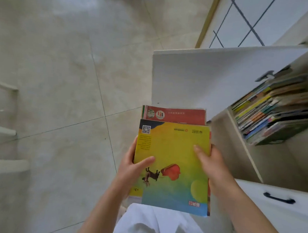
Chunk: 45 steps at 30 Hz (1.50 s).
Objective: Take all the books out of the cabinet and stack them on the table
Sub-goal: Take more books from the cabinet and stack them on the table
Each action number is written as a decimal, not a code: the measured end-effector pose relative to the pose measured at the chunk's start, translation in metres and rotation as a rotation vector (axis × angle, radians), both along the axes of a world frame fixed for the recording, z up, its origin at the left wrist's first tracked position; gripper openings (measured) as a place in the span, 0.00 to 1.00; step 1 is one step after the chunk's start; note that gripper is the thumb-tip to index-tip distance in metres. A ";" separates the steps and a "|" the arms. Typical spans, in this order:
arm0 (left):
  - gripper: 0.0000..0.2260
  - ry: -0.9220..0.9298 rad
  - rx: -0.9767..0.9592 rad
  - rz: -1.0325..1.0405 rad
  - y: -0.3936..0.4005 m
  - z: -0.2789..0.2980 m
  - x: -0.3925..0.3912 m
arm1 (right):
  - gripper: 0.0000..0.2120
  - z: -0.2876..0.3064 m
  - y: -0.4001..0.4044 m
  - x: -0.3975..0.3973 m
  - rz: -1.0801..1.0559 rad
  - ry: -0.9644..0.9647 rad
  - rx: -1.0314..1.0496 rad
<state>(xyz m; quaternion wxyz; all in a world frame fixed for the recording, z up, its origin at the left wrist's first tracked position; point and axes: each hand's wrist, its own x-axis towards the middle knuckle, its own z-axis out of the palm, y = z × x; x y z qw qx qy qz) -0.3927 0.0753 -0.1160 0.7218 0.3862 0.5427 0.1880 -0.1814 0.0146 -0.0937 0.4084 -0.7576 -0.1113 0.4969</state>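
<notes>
Both hands' grip [172, 164] flanking books [174, 148]

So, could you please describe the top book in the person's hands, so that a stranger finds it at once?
Start at the open white cabinet on the right, with books leaning inside. Left of it, the left hand and right hand hold a small stack. The top book is yellow fading to blue, with a dark dog and a QR code; the red book lies beneath.

Bright, even daylight with soft shadows; mild motion blur smears the cabinet books [274, 109]; wide-angle distortion bends the floor [53, 74] edges.
</notes>
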 end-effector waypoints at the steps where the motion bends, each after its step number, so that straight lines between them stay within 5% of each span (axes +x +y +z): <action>1: 0.30 0.010 0.007 0.044 -0.003 -0.001 -0.013 | 0.09 0.003 0.005 -0.010 0.061 -0.016 -0.006; 21: 0.30 0.234 0.205 0.991 -0.148 0.073 -0.388 | 0.37 0.068 0.016 -0.412 1.007 0.100 0.201; 32: 0.29 0.350 0.160 1.353 -0.164 0.073 -0.473 | 0.38 0.066 0.066 -0.558 1.397 0.095 0.208; 45: 0.32 0.462 0.110 1.824 -0.122 0.075 -0.552 | 0.39 0.074 0.139 -0.721 1.895 0.064 0.448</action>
